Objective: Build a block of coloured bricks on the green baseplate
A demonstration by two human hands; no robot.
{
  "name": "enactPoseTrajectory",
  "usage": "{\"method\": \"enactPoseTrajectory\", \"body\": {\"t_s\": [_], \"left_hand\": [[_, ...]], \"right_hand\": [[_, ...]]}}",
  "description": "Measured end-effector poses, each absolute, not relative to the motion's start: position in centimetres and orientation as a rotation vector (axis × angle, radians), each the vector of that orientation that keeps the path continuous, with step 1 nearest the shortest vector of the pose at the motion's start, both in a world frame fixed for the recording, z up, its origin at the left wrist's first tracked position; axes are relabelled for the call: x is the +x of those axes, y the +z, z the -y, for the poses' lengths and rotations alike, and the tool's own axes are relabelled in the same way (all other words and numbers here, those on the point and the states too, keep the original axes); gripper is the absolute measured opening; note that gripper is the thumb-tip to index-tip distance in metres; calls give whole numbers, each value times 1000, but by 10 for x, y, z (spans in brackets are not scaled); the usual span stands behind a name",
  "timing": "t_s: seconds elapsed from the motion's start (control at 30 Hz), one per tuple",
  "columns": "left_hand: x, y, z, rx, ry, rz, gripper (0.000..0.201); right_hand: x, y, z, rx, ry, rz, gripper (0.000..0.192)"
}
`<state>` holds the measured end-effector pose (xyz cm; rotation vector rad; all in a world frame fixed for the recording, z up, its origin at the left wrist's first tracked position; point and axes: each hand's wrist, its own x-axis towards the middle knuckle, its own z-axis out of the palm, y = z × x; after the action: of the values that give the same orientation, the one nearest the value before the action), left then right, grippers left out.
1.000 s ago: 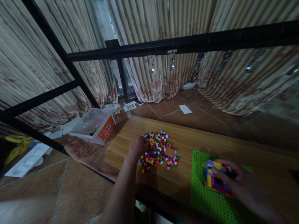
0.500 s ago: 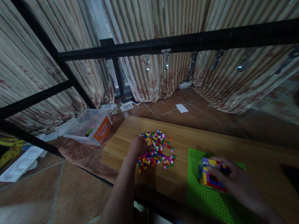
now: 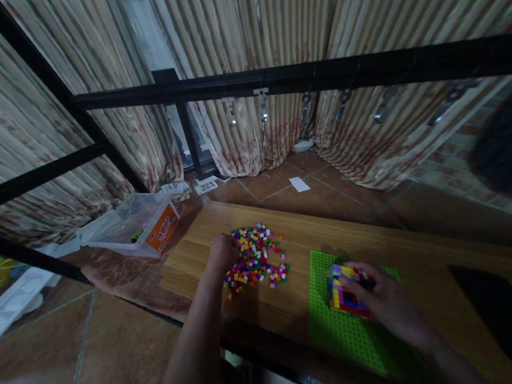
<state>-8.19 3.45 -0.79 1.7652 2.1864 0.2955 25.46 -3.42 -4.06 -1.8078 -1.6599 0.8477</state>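
Observation:
A heap of several small coloured bricks [image 3: 257, 256] lies on a wooden board [image 3: 295, 224]. My left hand [image 3: 222, 251] rests on the heap's left edge, fingers curled down among the bricks; whether it holds one is hidden. To the right a green studded baseplate [image 3: 340, 334] lies flat on the board. A multicoloured brick block [image 3: 343, 292] stands on it. My right hand [image 3: 384, 303] grips that block from the right side.
A clear plastic box with an orange label [image 3: 145, 225] sits on the floor left of the board. Black metal bars [image 3: 273, 78] cross above. A dark flat object [image 3: 504, 316] lies at the board's right end. Striped curtains hang behind, with paper scraps on the tiles.
The view has shifted, so everything sits further left in frame. Both hands keep their places, the left at the brick heap and the right on the block.

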Motion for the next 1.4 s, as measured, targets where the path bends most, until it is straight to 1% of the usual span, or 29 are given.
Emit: {"method": "enactPoseTrajectory", "body": {"t_s": [0.17,0.23,0.3,0.37,0.4,0.47,0.53,0.6,0.7,0.73,0.93,1.03,1.2,1.3,1.4], "left_hand": [[-84,-7,-34,1767,309,-2195,18],[-84,-4,-32,1772,329,-2208,17],[-78,1,-29,1812,431,-2144,15],[-65,6,-23,1889,621,-1904,12],[-55,8,-18,1927,699,-1710,11],[-33,10,-7,1924,770,-1342,10],[-10,12,5,1885,780,-1168,9],[8,15,15,1877,775,-1079,8],[24,19,25,1876,759,-1021,8],[27,20,26,1874,752,-1013,9],[40,14,25,1738,807,-994,10],[45,10,22,1620,858,-917,12],[46,7,18,1477,922,-790,15],[46,5,19,1493,984,-841,17],[45,4,21,1594,984,-910,18]], "right_hand": [[253,-37,34,-1763,815,1669,47],[251,-32,34,-1742,732,1632,46],[246,-24,35,-1698,584,1555,42],[237,-14,38,-1617,512,1478,37],[231,-9,40,-1563,564,1453,35],[218,-2,44,-1445,779,1422,33],[205,1,48,-1305,952,1371,31],[197,1,50,-1212,1047,1318,29],[192,0,51,-1165,1102,1268,19],[193,1,51,-1171,1111,1254,19],[201,4,50,-1210,1183,1193,27],[204,5,50,-1166,1298,1118,29],[201,10,49,-949,1532,732,26],[199,14,49,-897,1662,568,27],[198,15,51,-911,1717,546,27]]}}
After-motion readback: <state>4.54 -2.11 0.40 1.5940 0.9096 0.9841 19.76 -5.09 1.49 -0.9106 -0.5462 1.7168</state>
